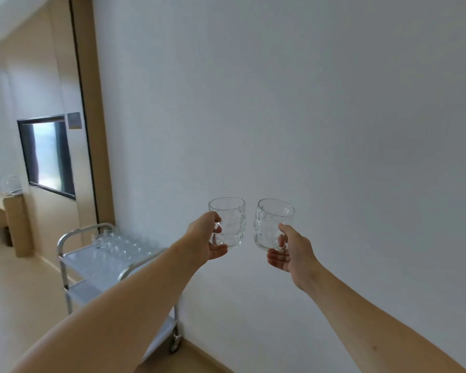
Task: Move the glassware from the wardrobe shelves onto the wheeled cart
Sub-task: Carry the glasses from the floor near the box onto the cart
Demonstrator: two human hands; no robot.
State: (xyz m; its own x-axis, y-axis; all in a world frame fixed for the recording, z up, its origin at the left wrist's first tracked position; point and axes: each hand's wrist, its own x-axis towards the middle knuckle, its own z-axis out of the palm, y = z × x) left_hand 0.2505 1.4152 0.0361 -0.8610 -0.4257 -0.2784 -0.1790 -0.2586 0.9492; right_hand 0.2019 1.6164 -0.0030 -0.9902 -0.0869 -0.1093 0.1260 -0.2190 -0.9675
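Holding one clear dimpled glass mug point(228, 221) by its handle, the left hand point(205, 239) matched the right hand point(291, 250) gripping another point(272, 223); nearly touching, they could clink before reaching the steel wheeled cart point(73, 238) at left.

No readable text, label, brand or number anywhere. Small grey plate point(74, 120) on the wooden panel beside the dark screen point(47, 155): too blurred to read.
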